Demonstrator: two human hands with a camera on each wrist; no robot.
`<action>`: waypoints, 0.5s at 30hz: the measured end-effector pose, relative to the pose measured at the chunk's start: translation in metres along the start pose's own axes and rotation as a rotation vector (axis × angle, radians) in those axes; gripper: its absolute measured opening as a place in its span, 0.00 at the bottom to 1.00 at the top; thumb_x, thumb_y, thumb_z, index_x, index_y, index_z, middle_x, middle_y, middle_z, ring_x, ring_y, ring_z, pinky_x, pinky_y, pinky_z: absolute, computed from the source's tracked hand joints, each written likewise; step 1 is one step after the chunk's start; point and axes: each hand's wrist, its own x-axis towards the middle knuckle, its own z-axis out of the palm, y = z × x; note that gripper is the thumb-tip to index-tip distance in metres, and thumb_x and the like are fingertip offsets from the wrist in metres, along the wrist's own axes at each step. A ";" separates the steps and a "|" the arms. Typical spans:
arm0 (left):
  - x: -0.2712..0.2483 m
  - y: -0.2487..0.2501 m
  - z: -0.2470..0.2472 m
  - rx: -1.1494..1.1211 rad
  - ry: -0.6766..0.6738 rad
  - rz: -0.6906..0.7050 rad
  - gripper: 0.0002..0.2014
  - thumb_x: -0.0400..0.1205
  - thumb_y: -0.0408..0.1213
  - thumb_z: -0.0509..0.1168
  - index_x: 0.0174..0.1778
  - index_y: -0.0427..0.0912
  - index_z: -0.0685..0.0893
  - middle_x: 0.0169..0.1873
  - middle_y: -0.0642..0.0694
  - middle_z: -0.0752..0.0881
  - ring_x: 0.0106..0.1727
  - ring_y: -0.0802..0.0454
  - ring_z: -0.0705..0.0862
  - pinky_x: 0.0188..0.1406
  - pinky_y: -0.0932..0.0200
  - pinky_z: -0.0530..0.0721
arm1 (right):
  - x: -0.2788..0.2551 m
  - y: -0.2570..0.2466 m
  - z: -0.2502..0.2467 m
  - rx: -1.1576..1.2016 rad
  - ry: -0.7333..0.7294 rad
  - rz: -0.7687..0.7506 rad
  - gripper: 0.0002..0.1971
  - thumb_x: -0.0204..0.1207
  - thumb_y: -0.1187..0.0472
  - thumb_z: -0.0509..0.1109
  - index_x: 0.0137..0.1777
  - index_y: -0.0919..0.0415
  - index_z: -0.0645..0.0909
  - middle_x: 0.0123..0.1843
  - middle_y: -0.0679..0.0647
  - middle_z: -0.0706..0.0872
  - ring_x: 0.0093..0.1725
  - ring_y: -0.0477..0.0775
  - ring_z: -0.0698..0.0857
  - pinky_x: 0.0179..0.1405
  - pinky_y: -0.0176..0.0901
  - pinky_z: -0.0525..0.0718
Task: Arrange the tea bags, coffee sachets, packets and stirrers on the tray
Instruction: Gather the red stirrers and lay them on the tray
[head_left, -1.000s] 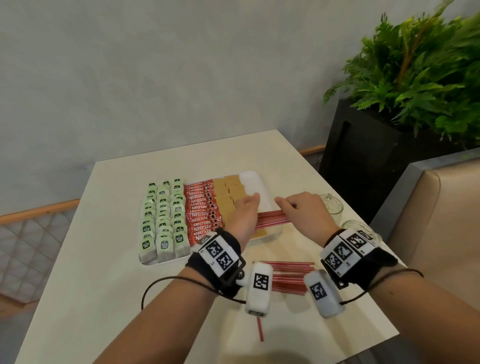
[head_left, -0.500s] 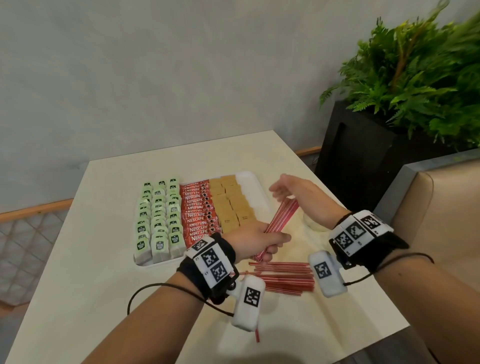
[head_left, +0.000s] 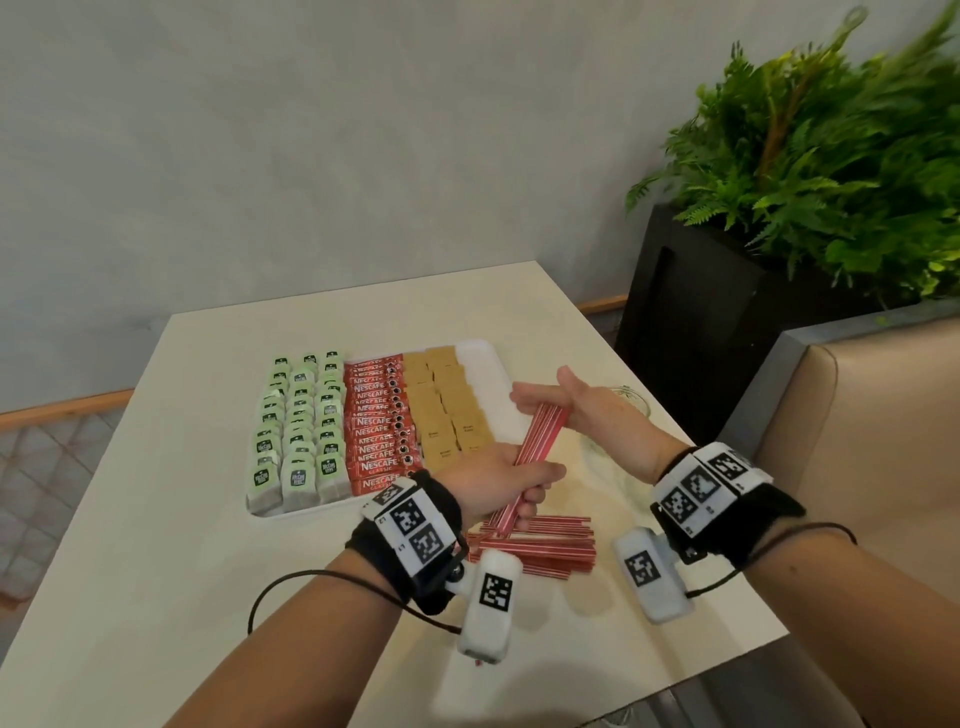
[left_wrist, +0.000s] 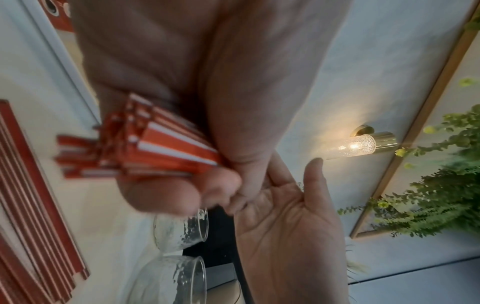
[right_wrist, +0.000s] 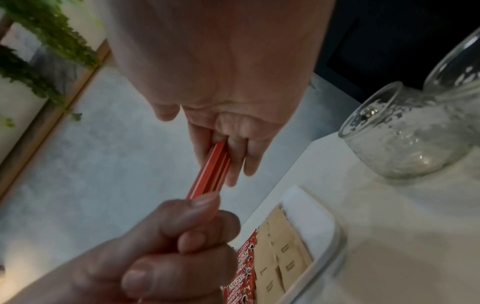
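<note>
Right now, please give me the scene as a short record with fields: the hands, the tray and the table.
left hand: grips the lower part of a stirrer bundle
right hand: flat against the bundle's upper end
tray: green tea bags, red coffee sachets, brown packets, in columns
table: more stirrers lying loose

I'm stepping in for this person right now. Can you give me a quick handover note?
Left hand grips the lower end of a stirrer bundle; right hand presses flat against its top end, seemingly squaring it.
Done: tea bags, coffee sachets and brown packets sit in rows on the tray.
Left: place the bundle on the tray's free right strip, then the loose stirrers lying on the table.
</note>
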 end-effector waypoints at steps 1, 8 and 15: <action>0.001 -0.001 0.003 -0.012 0.071 0.007 0.11 0.85 0.37 0.64 0.38 0.43 0.73 0.22 0.53 0.74 0.22 0.56 0.73 0.24 0.62 0.79 | -0.003 0.000 0.000 -0.031 -0.002 -0.008 0.25 0.87 0.44 0.49 0.80 0.49 0.70 0.76 0.42 0.76 0.74 0.33 0.73 0.81 0.40 0.64; 0.004 0.010 0.019 -0.597 0.438 0.004 0.11 0.85 0.31 0.62 0.35 0.40 0.74 0.17 0.50 0.72 0.16 0.56 0.73 0.18 0.62 0.77 | -0.026 0.013 0.010 -0.642 -0.110 -0.241 0.61 0.59 0.42 0.84 0.85 0.38 0.46 0.86 0.35 0.47 0.82 0.29 0.39 0.82 0.47 0.33; -0.005 0.011 0.029 -0.770 0.390 -0.011 0.12 0.86 0.33 0.61 0.35 0.40 0.74 0.17 0.50 0.70 0.14 0.57 0.70 0.15 0.67 0.75 | -0.027 0.012 0.020 -0.691 -0.001 -0.342 0.58 0.58 0.40 0.84 0.85 0.39 0.52 0.86 0.39 0.49 0.82 0.30 0.43 0.83 0.61 0.33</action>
